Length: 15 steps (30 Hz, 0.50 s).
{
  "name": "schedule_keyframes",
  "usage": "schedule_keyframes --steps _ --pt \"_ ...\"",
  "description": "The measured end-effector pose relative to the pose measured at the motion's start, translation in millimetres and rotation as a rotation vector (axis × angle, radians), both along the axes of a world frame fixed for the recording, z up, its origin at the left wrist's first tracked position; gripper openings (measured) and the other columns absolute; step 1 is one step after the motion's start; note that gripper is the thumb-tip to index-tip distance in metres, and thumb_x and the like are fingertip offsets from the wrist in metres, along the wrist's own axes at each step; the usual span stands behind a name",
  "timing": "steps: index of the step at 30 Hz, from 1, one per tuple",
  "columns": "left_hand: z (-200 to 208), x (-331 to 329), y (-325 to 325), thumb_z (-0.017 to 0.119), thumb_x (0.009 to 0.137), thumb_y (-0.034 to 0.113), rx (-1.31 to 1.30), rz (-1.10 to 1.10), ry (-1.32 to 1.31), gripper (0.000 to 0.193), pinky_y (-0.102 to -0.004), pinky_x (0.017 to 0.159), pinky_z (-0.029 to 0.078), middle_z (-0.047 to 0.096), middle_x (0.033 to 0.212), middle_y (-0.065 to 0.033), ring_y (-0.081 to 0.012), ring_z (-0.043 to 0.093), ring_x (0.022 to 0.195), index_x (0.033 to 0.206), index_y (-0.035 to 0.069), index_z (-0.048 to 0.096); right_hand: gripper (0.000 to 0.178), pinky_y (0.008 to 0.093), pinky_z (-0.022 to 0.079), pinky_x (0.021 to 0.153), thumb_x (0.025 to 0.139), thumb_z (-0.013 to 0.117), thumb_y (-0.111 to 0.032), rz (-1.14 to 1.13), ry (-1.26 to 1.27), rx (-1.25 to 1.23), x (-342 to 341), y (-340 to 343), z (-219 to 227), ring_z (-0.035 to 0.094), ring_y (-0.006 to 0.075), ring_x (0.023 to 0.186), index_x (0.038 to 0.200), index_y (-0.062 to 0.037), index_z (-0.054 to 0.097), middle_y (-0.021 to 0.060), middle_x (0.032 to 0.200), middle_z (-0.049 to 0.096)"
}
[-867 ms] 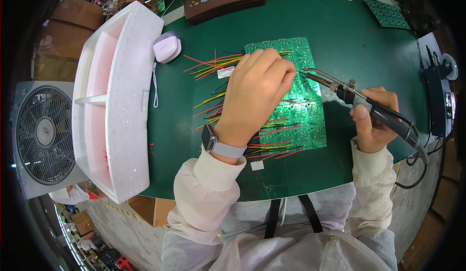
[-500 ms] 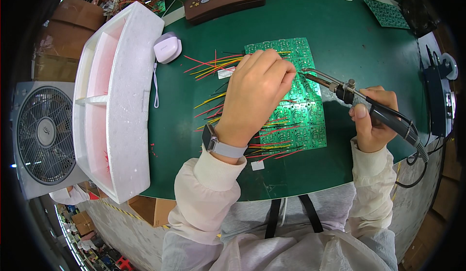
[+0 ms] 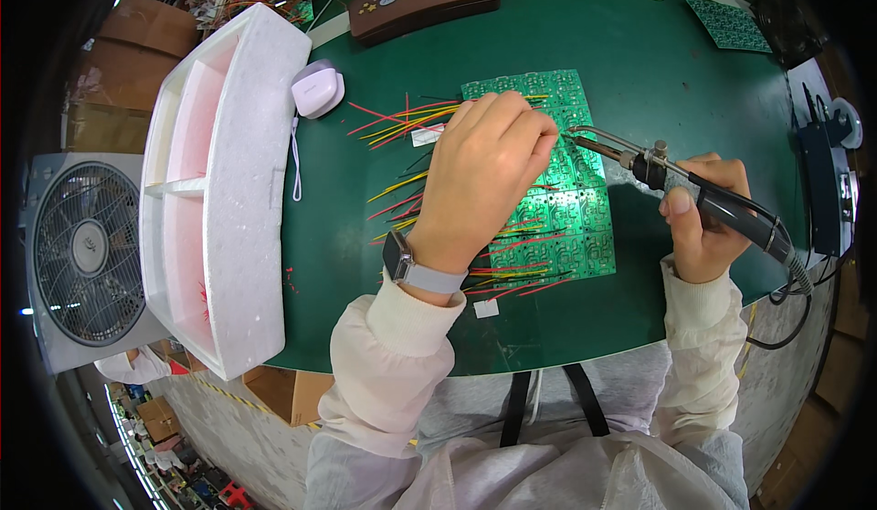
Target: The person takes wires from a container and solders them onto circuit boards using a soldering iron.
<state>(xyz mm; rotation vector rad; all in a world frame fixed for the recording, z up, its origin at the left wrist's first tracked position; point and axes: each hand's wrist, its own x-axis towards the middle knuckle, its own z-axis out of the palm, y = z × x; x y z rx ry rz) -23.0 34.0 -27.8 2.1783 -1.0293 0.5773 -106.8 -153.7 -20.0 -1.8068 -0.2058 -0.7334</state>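
Observation:
A green panel of circuit boards lies flat on the table, with red, yellow and black wires reaching over its left side in several bunches. My left hand is over the panel, thumb and fingertips pinched together; whatever is between them is hidden. In my right hand is a soldering iron, gripped by its dark handle. A thin metal tube runs along the iron to its tip. That tip points left and sits close to my left fingertips, above the panel; whether it touches the board I cannot tell.
At left stands a white foam box with compartments, beside a grey fan. A lilac case and a brown pencil case lie farther back. Another green board is at the far right, near a dark blue device.
The soldering iron and my right hand have shifted very slightly. My left hand stays pinched in the same place over the panel.

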Motion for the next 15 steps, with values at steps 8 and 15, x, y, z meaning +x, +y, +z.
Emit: schedule_keyframes --steps 8,15 --pt "1 1 -1 0.062 0.062 0.001 0.001 -0.009 -0.03 0.012 -0.0283 0.053 0.036 0.046 0.064 -0.0027 -0.0162 0.046 0.058 0.069 0.004 0.054 0.022 0.0216 0.037 0.051 0.069 0.061 -0.012 -0.024 -0.022 -0.067 3 0 4 0.046 0.0112 0.055 0.078 0.004 0.048 0.0091 0.065 0.053" --pt "4 0 -1 0.061 0.064 0.002 0.035 0.002 -0.071 0.011 -0.0291 0.054 0.035 0.047 0.066 -0.0027 -0.017 0.046 0.06 0.071 0.006 0.054 0.022 0.0266 0.042 0.053 0.073 0.057 -0.017 -0.302 -0.146 0.196 -9 -14 7 0.049 0.0148 0.056 0.081 0.0008 0.047 0.012 0.066 0.053"
